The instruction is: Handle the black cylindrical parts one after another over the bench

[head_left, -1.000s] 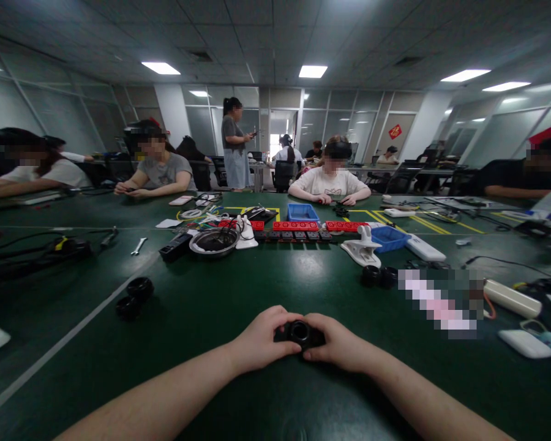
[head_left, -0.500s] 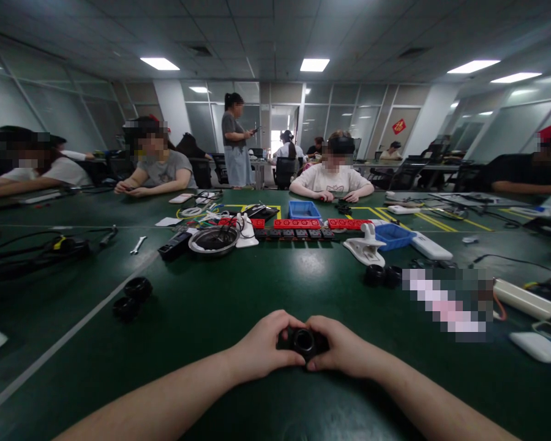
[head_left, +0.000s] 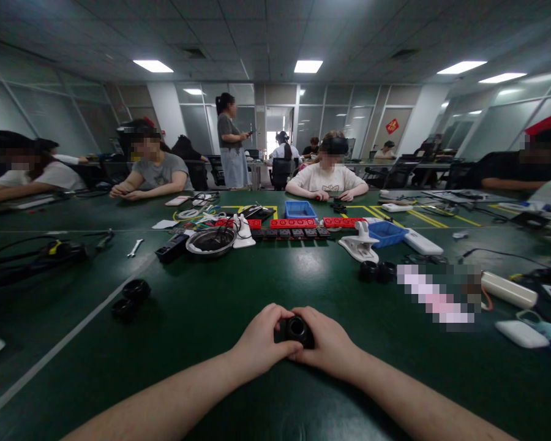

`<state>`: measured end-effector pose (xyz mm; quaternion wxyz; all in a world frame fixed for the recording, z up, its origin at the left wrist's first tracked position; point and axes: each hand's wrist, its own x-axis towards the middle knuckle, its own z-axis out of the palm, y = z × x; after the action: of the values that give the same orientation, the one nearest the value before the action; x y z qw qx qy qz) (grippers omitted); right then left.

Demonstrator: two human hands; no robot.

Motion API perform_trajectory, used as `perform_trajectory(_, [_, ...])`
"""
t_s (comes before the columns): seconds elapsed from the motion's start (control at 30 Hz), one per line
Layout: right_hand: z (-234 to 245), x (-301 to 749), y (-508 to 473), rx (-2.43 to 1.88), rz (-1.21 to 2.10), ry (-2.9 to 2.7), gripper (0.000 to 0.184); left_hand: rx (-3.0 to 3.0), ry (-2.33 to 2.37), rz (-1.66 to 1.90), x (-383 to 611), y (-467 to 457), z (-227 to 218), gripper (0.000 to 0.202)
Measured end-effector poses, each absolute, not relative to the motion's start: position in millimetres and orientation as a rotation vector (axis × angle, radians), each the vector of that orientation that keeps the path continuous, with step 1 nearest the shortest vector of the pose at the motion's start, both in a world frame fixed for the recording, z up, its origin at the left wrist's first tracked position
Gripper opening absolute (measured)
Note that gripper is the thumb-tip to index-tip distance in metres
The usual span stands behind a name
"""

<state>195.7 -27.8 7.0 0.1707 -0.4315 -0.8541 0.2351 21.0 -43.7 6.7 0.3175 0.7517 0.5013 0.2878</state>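
Observation:
Just above the green tabletop or resting on it, I cannot tell which, is a small black round part with a hole in its middle [head_left: 296, 328]. My left hand [head_left: 264, 337] grips it from the left, thumb in front and fingers behind. My right hand [head_left: 328, 343] wraps round its right side, and the two hands' fingertips meet near it. Part of the piece is covered by the fingers. Two similar black round pieces [head_left: 136, 290] lie off to the left, and another two black round pieces [head_left: 368, 271] sit ahead on the right.
Across the green table [head_left: 202, 318] lie a metal bowl [head_left: 211, 243], red strips [head_left: 294, 224], blue bins [head_left: 301, 209], a white clip stand [head_left: 360, 245], a wrench [head_left: 135, 247] and cables. At right are a cream cylinder [head_left: 509, 289] and a white case [head_left: 521, 334]. Several people sit around; one stands.
Both hands have drawn closer together round the black part, and its hole faces a little differently. The whole view has shifted slightly.

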Motion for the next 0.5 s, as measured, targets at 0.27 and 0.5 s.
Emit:
perform_trajectory(0.27, [19, 213, -17, -1.056, 0.983, -2.525, 0.031, 2.022, 1.077, 0.645, 14, -41, 10, 0.037])
perform_trajectory(0.5, [17, 214, -15, -1.015, 1.034, -2.542, 0.030, 1.982, 1.065, 0.632, 13, -41, 11, 0.037])
